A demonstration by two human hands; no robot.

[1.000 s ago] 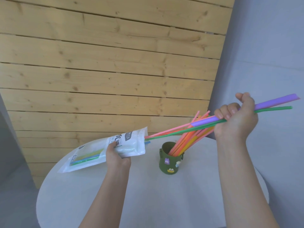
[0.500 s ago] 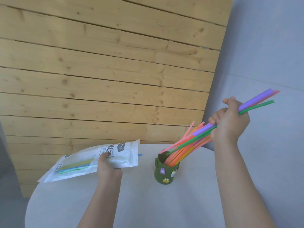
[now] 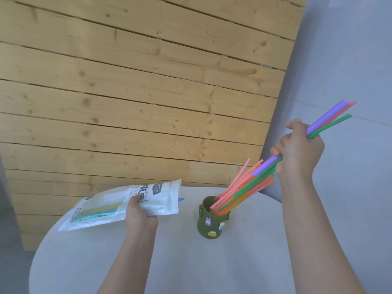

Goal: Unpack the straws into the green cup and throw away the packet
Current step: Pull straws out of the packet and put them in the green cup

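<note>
Straws in pink, orange, green and purple are the heart of it: a fan of them leans out of the green cup, tips down inside and tops slanting up to the right. The right hand has its grip wrapped tight round a few of them, a fat purple one and a thin green one sticking out past the fist, and holds them at a slope, I'd say so their lower ends can slide down into the cup's mouth. That cup, dotted with small stickers, stands on the pale round table, between the two arms.

To its left the left hand grips the white packet near its middle, thumb on top, keeping it roughly level just above the table with the open end toward the cup. Blue and green straws still show through its clear window, and a blue tip pokes from the mouth, so unpacking looks unfinished. Behind stands a wall of wooden planks.
</note>
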